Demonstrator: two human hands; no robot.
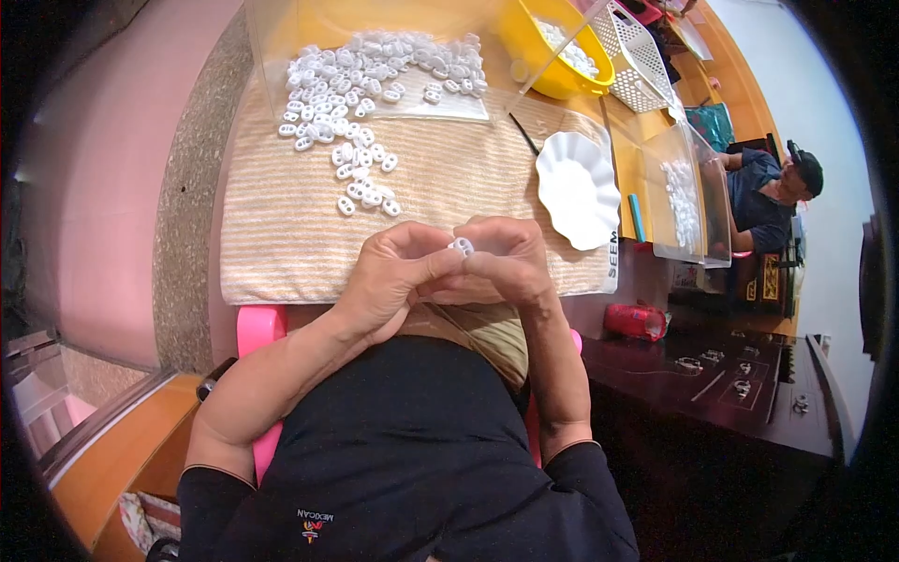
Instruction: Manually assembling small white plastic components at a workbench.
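Between my fingertips is a small white oval plastic piece (462, 246) with holes in it. My left hand (403, 272) pinches it from one side, thumb and fingers pressed together. From the other side my right hand (510, 262) grips the same piece, thumb and index finger against it. Both hands are just in front of the striped towel's near edge. On the beige striped towel (281, 225) lie many loose white pieces of the same kind (365, 192), trailing toward me from a larger heap (346, 80) in a clear box.
A white scalloped dish (576, 192) rests on the towel's right, beside a thin black stick (524, 134). Beyond are a yellow basin (562, 80), a white perforated basket (632, 51) and another clear box (688, 206) of white pieces. A person (763, 192) in dark clothes sits at the right.
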